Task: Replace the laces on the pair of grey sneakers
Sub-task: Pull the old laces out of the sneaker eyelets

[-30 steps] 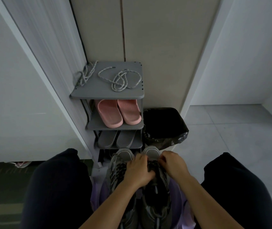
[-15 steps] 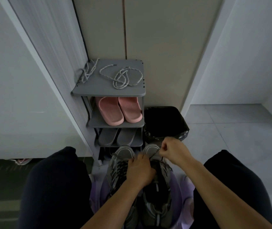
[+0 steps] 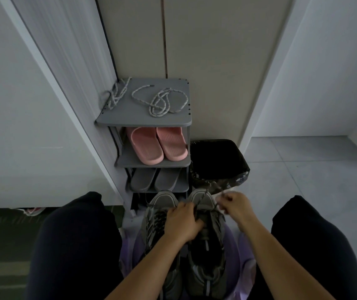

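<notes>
Gripping the right-hand one of the grey sneakers (image 3: 205, 245) with the left hand (image 3: 183, 221), fingers curled down over its tongue and eyelets. Pinching a dark lace (image 3: 202, 197) with the right hand (image 3: 236, 205), fingertips closed on the strand (blurred, so the exact pinch is hard to make out), just right of the left knuckles, above the toe cap. Beyond both sets of fingertips: a grey shelf rack (image 3: 142, 121), with pale speckled laces (image 3: 160, 100) loose on top, pink slippers (image 3: 158, 145) below and grey slippers (image 3: 153, 179) lower. Just beyond the right fingers, a black bin (image 3: 218, 161).
</notes>
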### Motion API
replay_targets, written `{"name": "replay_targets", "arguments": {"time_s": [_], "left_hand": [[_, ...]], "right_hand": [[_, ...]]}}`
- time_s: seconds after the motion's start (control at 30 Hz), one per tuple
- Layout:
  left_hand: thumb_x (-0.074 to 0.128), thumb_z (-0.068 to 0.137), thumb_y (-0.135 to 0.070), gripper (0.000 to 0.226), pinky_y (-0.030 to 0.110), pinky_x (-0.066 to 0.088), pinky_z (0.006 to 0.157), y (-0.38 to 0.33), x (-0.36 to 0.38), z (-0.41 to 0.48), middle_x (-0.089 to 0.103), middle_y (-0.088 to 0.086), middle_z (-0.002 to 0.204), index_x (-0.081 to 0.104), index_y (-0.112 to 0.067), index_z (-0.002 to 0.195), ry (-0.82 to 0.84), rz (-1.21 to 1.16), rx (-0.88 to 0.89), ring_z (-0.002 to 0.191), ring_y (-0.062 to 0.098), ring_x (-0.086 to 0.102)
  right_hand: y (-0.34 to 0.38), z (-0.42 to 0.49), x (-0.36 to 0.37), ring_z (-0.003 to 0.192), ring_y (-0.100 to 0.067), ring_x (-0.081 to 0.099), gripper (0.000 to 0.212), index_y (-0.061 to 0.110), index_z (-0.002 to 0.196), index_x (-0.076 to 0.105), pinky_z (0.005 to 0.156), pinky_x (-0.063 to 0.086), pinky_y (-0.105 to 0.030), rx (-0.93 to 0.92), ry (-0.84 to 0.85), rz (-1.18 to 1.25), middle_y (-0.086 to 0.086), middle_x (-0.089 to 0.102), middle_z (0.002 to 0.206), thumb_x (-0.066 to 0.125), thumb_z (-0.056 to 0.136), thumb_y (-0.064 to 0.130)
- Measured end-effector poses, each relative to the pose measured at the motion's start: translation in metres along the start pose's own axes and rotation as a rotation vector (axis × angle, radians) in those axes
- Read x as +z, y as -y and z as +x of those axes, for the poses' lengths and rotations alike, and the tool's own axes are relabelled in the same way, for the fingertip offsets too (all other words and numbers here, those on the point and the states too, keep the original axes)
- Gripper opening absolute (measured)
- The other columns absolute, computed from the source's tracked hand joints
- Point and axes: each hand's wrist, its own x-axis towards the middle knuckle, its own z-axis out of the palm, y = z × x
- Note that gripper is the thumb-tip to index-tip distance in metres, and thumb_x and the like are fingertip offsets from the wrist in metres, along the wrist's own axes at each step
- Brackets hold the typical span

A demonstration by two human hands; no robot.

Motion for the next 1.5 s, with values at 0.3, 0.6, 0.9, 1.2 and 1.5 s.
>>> {"name": "replay_targets", "arguments": {"time_s": [0.3,0.6,0.9,1.2,1.5], "left_hand": [[0.048,0.089,-0.036,0.051,0.034,0.027,0.106,-0.001,0.001,-0.001,0.043,0.007,0.133,0.036,-0.018,0.135,-0.024,-0.030,-0.015,0.124,0.028,0.042],[0.049,0.088,-0.048,0.054,0.033,0.027,0.107,0.003,0.004,0.001,0.047,0.005,0.131,0.040,-0.020,0.133,-0.044,-0.045,0.003,0.123,0.024,0.044],[0.040,0.097,-0.037,0.033,0.035,0.039,0.098,0.003,0.000,0.007,0.061,0.006,0.114,0.058,-0.017,0.116,-0.148,-0.198,-0.020,0.111,0.021,0.054],[0.057,0.089,-0.029,0.010,0.033,0.040,0.089,0.000,-0.001,0.027,0.061,-0.002,0.091,0.056,-0.020,0.083,-0.244,-0.389,-0.088,0.088,0.016,0.057],[0.061,0.087,-0.030,0.022,0.028,0.045,0.080,0.008,-0.012,0.029,0.063,0.000,0.092,0.063,-0.012,0.101,-0.149,-0.568,-0.110,0.084,0.016,0.059]], "right_hand": [[0.003,-0.012,-0.004,0.057,-0.012,0.048,0.011,0.011,0.074,0.063,0.055,0.040,-0.020,0.093,0.212,0.019,-0.003,0.055,0.062,0.065,0.084,0.010],[-0.003,-0.001,-0.011,0.054,-0.011,0.044,0.011,0.010,0.077,0.061,0.048,0.035,-0.016,0.078,0.070,0.161,-0.003,0.053,0.063,0.062,0.087,0.013],[0.011,0.005,-0.025,0.058,-0.014,0.045,0.019,0.014,0.067,0.059,0.056,0.037,-0.022,-0.016,-0.207,0.392,-0.005,0.055,0.064,0.063,0.086,0.014],[-0.010,-0.005,0.012,0.058,-0.012,0.047,0.016,0.008,0.072,0.057,0.057,0.039,-0.021,0.003,0.151,0.064,-0.002,0.053,0.064,0.067,0.083,0.015],[-0.017,0.004,0.010,0.063,-0.018,0.047,0.019,-0.005,0.081,0.065,0.064,0.040,-0.032,-0.012,0.167,-0.051,-0.008,0.054,0.065,0.068,0.081,0.013]]}}
